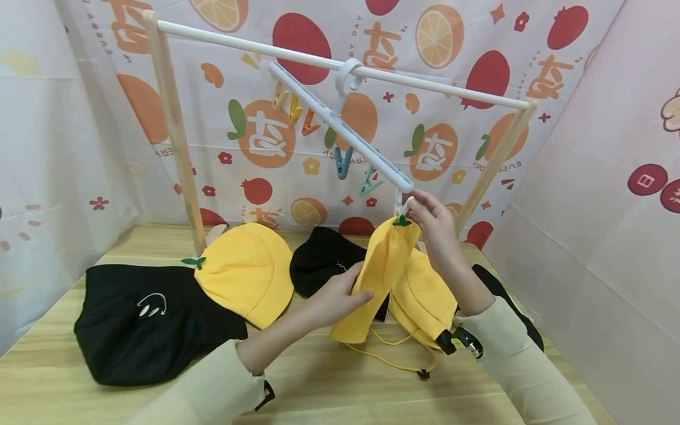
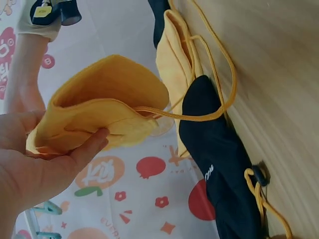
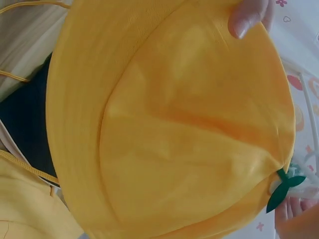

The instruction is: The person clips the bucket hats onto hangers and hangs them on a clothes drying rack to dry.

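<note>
A yellow bucket hat (image 1: 379, 260) with a green leaf on its crown hangs below the near end of a pale blue clip hanger (image 1: 319, 109). My left hand (image 1: 340, 298) holds the hat by its side, thumb on the front; the left wrist view shows its opening and a yellow cord. My right hand (image 1: 435, 227) pinches a whitish clip (image 1: 399, 206) at the hanger's end, right at the leaf. Whether the clip's tips bite the hat is hidden. In the right wrist view, the hat (image 3: 194, 124) covers most of the clip.
The hanger hooks over a white rod (image 1: 239, 41) on wooden posts. Several coloured clips (image 1: 343, 162) dangle from it. On the table (image 1: 319, 389) lie another yellow hat (image 1: 247, 268), a black smiley hat (image 1: 143, 330), a black cap (image 1: 324, 260) and, at right, more yellow (image 1: 425, 295) and black (image 1: 510, 301) hats.
</note>
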`<action>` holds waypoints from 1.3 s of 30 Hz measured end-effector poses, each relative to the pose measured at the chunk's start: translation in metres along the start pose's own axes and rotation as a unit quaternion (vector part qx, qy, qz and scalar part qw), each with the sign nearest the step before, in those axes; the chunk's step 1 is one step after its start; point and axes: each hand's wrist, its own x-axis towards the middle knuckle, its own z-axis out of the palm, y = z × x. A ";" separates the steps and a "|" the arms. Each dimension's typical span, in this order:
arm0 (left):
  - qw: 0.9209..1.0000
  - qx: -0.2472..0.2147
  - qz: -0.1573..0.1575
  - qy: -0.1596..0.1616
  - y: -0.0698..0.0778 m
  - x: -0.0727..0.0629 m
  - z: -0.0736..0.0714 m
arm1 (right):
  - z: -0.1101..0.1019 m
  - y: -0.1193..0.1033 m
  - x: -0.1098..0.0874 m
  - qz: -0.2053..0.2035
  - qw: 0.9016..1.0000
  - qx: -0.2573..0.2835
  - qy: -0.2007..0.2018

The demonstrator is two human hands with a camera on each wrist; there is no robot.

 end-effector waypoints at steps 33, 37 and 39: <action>0.997 -0.044 0.039 -0.054 -0.014 0.014 0.031 | 0.036 0.044 -0.042 -0.386 0.727 -0.548 -0.153; 0.995 -0.088 0.016 -0.050 -0.016 0.015 0.030 | 0.027 0.049 -0.038 -0.384 0.681 -0.606 -0.149; 0.993 -0.104 0.008 -0.049 -0.017 0.015 0.028 | 0.022 0.052 -0.036 -0.383 0.659 -0.630 -0.152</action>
